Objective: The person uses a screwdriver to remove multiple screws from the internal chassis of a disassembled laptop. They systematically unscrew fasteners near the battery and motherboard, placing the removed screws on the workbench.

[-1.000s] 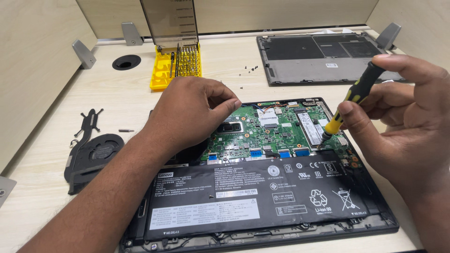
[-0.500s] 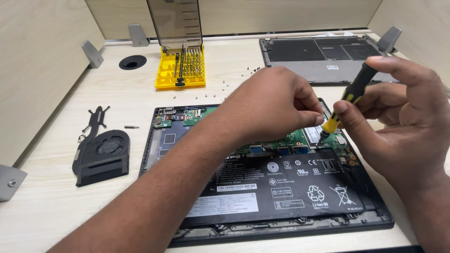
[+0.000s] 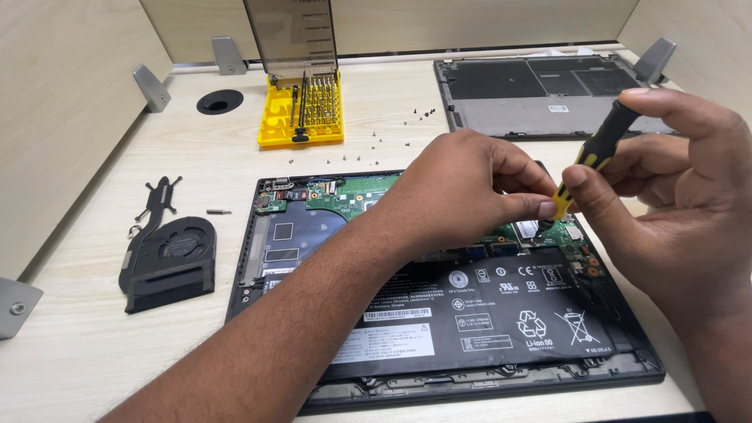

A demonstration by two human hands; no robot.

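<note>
1. Yellow bit case [image 3: 301,117], lid up, holding rows of bits, at the back of the bench [image 3: 94,345].
2. Opened laptop [image 3: 313,235] mid-bench: green board, black battery [image 3: 486,313] exposed.
3. Right hand [image 3: 666,211] gripping black-and-yellow screwdriver [image 3: 591,157] over the board.
4. Left hand [image 3: 462,192] pinched shut at the screwdriver's tip; contents unclear.
</note>
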